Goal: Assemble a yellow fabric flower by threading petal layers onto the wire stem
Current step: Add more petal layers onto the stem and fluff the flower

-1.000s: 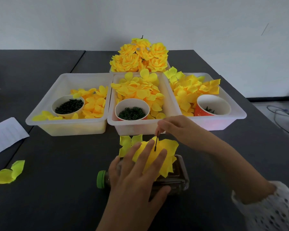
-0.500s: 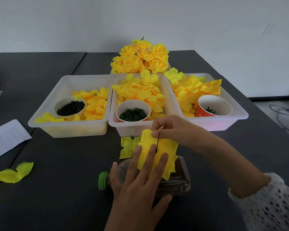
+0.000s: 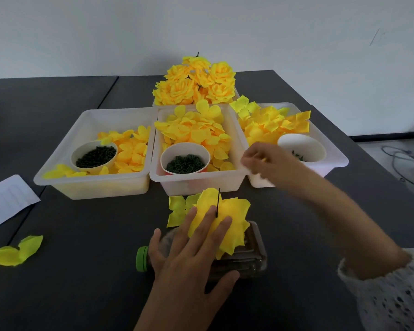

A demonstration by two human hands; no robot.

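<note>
The clear plastic bottle with a green cap (image 3: 142,259) lies on its side on the dark grey table (image 3: 81,271), and everything else is placed from it. On top of the bottle sits the yellow fabric petal layer (image 3: 234,211), with the thin dark wire stem (image 3: 218,203) standing up through its middle. The person's left hand (image 3: 191,254) lies flat over the bottle, fingers straight and spread, the fingertips pressing on the near part of the petal layer just beside the stem; it grips nothing. Just behind the bottle, touching the table, lies a paler lime-yellow petal piece (image 3: 177,209). Further behind stand three translucent white plastic bins side by side: the middle bin (image 3: 196,182) holds yellow petals and a white paper cup of dark green rings (image 3: 185,158), the left bin (image 3: 58,177) holds petals and a cup of dark pieces (image 3: 95,154), and the right bin (image 3: 339,161) holds petals and a third white cup (image 3: 301,146). The right hand (image 3: 265,161) is blurred over the right bin's near left corner, fingers curled; whether it holds anything cannot be told. Behind the bins is a heap of finished yellow fabric roses (image 3: 196,84). Well left of the bottle lie a loose lime-yellow petal (image 3: 14,252) and a sheet of white paper (image 3: 7,201).
</note>
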